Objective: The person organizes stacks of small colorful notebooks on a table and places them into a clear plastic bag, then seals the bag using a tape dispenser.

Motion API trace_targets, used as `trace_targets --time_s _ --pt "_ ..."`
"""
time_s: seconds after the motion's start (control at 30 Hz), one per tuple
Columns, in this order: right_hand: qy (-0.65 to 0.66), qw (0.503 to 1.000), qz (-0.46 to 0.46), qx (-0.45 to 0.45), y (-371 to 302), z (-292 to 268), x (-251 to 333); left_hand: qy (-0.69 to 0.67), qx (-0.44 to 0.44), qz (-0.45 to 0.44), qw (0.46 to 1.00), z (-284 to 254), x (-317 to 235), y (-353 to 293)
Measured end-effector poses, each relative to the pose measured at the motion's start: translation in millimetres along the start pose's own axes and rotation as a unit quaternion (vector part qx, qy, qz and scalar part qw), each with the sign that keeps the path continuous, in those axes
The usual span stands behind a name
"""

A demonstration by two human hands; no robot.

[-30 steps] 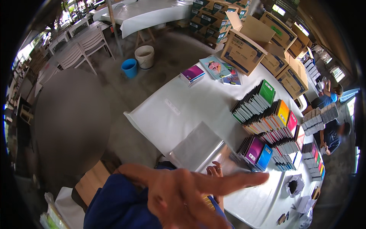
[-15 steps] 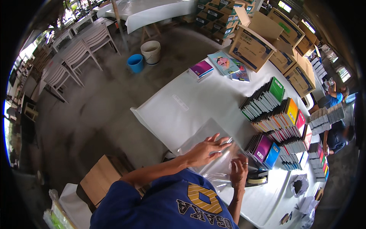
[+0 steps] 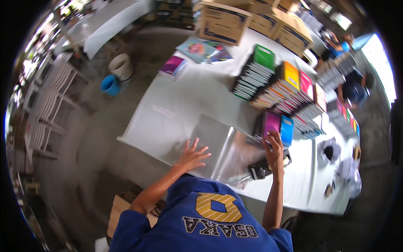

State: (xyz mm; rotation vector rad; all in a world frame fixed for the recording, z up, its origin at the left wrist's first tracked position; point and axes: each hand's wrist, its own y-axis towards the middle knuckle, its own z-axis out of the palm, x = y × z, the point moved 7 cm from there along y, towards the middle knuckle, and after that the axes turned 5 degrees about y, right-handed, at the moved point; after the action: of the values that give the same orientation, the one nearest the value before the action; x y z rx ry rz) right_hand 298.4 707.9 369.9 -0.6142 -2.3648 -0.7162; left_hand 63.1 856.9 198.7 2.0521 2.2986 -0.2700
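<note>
The nearer, right hand (image 3: 273,148) is set at the near end of the purple notebook (image 3: 272,121), its grip unclear; the notebook's length is pointed forward. The left hand (image 3: 192,158), fingers spread, is held over clear plastic (image 3: 219,145) on the bench (image 3: 147,117).

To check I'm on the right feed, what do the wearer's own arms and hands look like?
The left hand and right hand wear no gloves, and the forearms are bare. Blue sleeves end near the elbows, on a blue shirt with a yellow striped emblem and dark, pale-edged lettering.
</note>
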Motion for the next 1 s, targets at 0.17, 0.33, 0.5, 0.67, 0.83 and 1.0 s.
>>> trace_targets --time_s 0.17,0.33,0.5,0.67,0.83,1.0 --pt "-0.052 0.997 0.007 -0.051 4 -31 -37 0.014 0.003 -0.006 1.0 9 7 -4" --pt "-0.051 0.995 -0.009 -0.082 18 -49 -79 -0.042 -0.016 -0.022 0.999 -10 0 1" --pt "-0.145 0.948 -0.042 -0.282 70 -118 -96 -0.039 -0.054 -0.044 0.997 -43 -1 1" --pt "-0.225 0.858 0.007 -0.462 78 -207 -150 -0.024 -0.093 -0.126 0.987 -82 12 -6" --pt "-0.201 0.838 0.158 -0.482 52 -246 -236 -0.046 -0.092 -0.211 0.972 -80 27 -46" --pt "-0.324 0.915 0.08 -0.228 46 -211 -306 -0.073 -0.056 -0.274 0.957 -69 21 -66"
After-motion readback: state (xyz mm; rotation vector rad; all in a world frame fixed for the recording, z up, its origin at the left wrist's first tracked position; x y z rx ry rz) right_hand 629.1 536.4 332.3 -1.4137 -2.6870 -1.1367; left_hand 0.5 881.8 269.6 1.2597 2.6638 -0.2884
